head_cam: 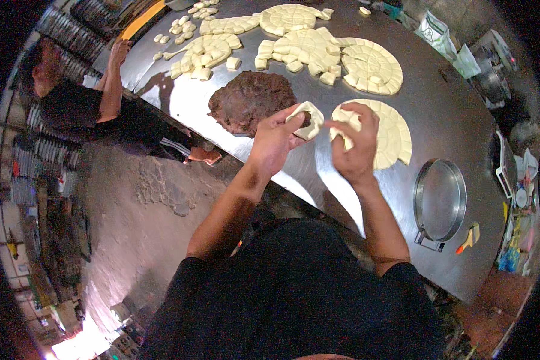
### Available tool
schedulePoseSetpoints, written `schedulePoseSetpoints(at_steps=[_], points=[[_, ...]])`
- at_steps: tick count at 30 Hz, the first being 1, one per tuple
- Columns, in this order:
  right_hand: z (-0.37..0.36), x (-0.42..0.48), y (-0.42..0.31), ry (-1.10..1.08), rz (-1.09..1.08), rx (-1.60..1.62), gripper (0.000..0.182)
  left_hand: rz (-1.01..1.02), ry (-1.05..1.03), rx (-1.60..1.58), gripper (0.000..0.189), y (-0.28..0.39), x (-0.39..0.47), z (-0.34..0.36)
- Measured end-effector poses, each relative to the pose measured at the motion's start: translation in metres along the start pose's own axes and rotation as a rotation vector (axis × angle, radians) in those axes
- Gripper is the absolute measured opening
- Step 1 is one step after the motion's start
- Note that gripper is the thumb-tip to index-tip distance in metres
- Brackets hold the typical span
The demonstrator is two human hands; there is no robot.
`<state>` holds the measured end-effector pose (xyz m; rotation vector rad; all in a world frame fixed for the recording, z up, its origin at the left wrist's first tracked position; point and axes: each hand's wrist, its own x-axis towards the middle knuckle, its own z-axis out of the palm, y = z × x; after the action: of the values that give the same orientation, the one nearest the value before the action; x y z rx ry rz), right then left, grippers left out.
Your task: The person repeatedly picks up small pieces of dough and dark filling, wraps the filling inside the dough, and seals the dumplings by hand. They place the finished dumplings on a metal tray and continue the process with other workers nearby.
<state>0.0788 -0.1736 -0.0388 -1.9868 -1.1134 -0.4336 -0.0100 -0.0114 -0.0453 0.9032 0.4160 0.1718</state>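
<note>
My left hand (274, 139) holds a flattened round of pale dough (314, 120), its thumb pressing on a dab of dark brown filling (307, 118) at the centre. Just right of it is my right hand (356, 144), fingers bent and apart, slightly blurred, with nothing seen in its grasp. Behind the left hand lies a large mound of dark brown filling (249, 101) on the metal table. Partly covered by my right hand, a dough disc cut into pieces (393, 135) rests on the tabletop.
Several more cut dough discs (372, 66) and small dough balls (184, 27) lie along the far side of the metal table (436, 112). A round metal pan (440, 200) and a brush (469, 238) are at the right. Another person (81, 103) stands at the table's left edge.
</note>
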Motion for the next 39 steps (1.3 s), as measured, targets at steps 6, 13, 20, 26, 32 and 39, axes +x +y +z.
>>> schedulePoseSetpoints(at_steps=[6,13,20,26,32,39], points=[[-0.005,0.004,0.011,-0.201,0.504,0.433,0.032,-0.095,-0.103,0.003,0.034,0.004,-0.011,0.032],[-0.032,-0.009,-0.039,0.172,0.01,0.232,0.041,0.101,-0.002,-0.049,0.032,0.022,-0.024,0.059],[-0.037,0.016,-0.029,0.354,-0.109,0.081,0.021,0.21,-0.055,0.025,0.036,0.016,-0.032,0.094],[-0.05,0.012,-0.053,0.335,-0.016,0.177,0.026,0.387,0.0,0.072,0.028,0.019,-0.038,0.096],[-0.054,0.021,-0.043,0.29,-0.242,-0.073,0.025,0.544,-0.089,0.441,0.026,0.022,-0.03,0.098],[-0.052,-0.003,-0.029,0.335,-0.02,0.006,0.026,0.312,-0.165,0.554,0.036,0.011,-0.033,0.099]])
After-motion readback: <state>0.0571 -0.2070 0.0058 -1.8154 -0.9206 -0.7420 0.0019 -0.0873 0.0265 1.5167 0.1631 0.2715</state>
